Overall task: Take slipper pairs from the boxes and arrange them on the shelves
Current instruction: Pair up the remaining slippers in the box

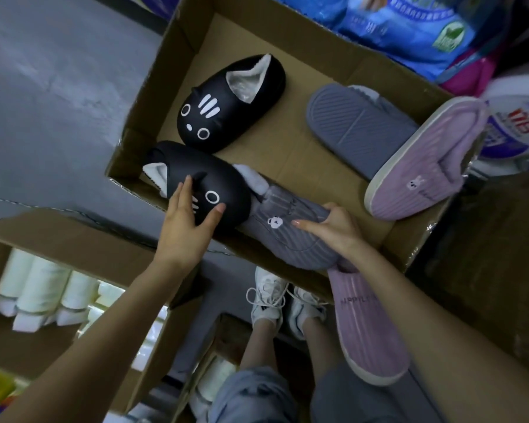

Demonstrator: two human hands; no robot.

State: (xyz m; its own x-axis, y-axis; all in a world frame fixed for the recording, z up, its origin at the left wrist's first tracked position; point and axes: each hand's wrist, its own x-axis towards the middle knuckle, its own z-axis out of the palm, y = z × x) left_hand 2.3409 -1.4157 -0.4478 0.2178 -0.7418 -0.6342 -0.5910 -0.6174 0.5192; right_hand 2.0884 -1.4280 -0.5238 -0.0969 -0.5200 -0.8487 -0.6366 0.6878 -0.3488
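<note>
An open cardboard box (287, 154) holds several slippers. My left hand (187, 218) grips a black cat-face slipper (202, 184) at the box's near left edge, thumb and fingers spread around its toe. Its twin, the second black cat slipper (232, 102), lies further back. My right hand (333, 227) grips a grey striped slipper (287, 236) with a small bear mark at the near edge. A pink striped slipper (370, 325) hangs below my right wrist, outside the box. Another grey slipper (357, 129) lies sole-up, and another pink slipper (425, 160) leans at the right.
A second cardboard box (19, 233) at the lower left holds white rolls (43, 288). Blue plastic packs (409, 29) are stacked behind the slipper box. A dark bag (495, 257) stands on the right. My white sneakers (287, 300) stand on the floor below.
</note>
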